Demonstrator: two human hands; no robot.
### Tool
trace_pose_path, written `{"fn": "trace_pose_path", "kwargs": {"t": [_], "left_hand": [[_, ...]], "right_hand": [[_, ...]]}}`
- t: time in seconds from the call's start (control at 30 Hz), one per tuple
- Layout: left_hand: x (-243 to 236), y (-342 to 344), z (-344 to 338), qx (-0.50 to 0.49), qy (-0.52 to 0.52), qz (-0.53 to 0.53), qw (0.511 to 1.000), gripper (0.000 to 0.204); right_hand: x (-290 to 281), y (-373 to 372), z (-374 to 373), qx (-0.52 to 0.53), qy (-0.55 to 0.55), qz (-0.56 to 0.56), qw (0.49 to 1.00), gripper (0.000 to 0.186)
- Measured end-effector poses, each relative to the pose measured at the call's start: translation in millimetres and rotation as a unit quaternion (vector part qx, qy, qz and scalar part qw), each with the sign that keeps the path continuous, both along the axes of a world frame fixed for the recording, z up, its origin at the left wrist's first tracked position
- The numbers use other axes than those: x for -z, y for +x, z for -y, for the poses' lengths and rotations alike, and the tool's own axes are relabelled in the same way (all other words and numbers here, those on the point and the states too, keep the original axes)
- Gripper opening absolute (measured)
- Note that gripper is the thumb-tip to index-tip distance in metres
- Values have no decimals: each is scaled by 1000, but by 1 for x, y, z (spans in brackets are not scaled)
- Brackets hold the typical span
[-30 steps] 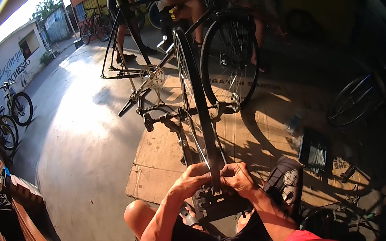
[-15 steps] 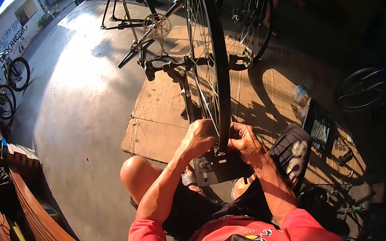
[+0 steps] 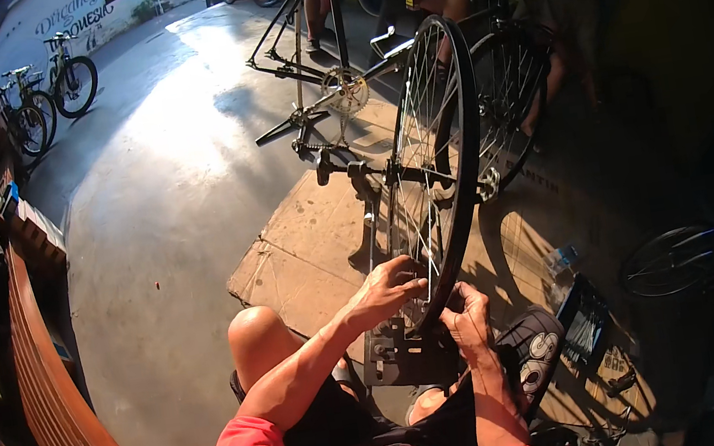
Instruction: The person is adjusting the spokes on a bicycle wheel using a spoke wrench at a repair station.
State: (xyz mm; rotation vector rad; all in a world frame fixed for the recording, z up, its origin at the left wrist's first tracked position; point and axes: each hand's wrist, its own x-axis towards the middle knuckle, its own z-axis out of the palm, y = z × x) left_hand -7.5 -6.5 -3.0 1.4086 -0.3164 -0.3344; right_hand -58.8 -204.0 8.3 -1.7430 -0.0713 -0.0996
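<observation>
A spoked bicycle wheel (image 3: 469,114) with a black outer rim stands upright in front of me in a dark truing stand. The stand's flat base plate (image 3: 396,360) lies close to my knees. My left hand (image 3: 379,294) is at the left side of the wheel's lower part, its fingers stretched out and apart, the tips by the spokes. On the other side, my right hand (image 3: 469,319) is closed in a pinch against the lower rim; whatever is between its fingertips is too small to make out.
Flattened cardboard (image 3: 295,241) lies under the stand. Beyond it are a bicycle frame (image 3: 325,71) with a crankset and a second wheel (image 3: 515,107). At right sit an open tool case (image 3: 586,323) and another wheel (image 3: 672,261) in shadow. A wooden bench (image 3: 53,379) runs along the left.
My left hand has opened from its closed hold near the rim, and its fingers now reach toward the spokes. My right hand stays pinched at the rim. The whole view has shifted.
</observation>
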Motion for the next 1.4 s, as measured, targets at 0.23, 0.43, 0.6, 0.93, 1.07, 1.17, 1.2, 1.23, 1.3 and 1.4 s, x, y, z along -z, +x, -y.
{"fn": "trace_pose_path", "kwargs": {"t": [0.23, 0.43, 0.6, 0.93, 1.07, 1.17, 1.2, 1.23, 1.3, 1.4], "left_hand": [[-30, -12, -2, -14, -57, -19, 998, 45], [-50, -17, -4, -43, 63, -86, 993, 54], [-28, -15, -10, 88, 111, 24, 990, 50], [-26, -16, 5, 0, 161, -87, 983, 70], [-2, -6, 7, -9, 277, -10, 961, 60], [-34, -13, 17, -1, 321, 67, 945, 46], [-40, -15, 14, -1, 324, 86, 942, 43], [-43, -16, 13, 0, 326, 106, 939, 39], [-44, -16, 8, -52, 311, 120, 941, 33], [-45, -9, 2, -97, 149, 118, 977, 37]], "right_hand": [[6, -8, -19, -56, 201, -64, 976, 42], [10, 5, -8, -84, 204, -64, 973, 34], [-18, -2, -6, -143, 249, -129, 949, 25], [-5, 5, 1, -160, 286, -148, 933, 41], [8, 8, 3, -168, 263, -143, 939, 41], [24, 9, 10, -168, 243, -146, 944, 39], [24, 9, 8, -166, 239, -144, 946, 33], [29, 10, 8, -152, 232, -129, 952, 25], [1, 7, 2, -150, 281, -184, 930, 18], [20, 9, 3, -108, 313, -157, 931, 11]]}}
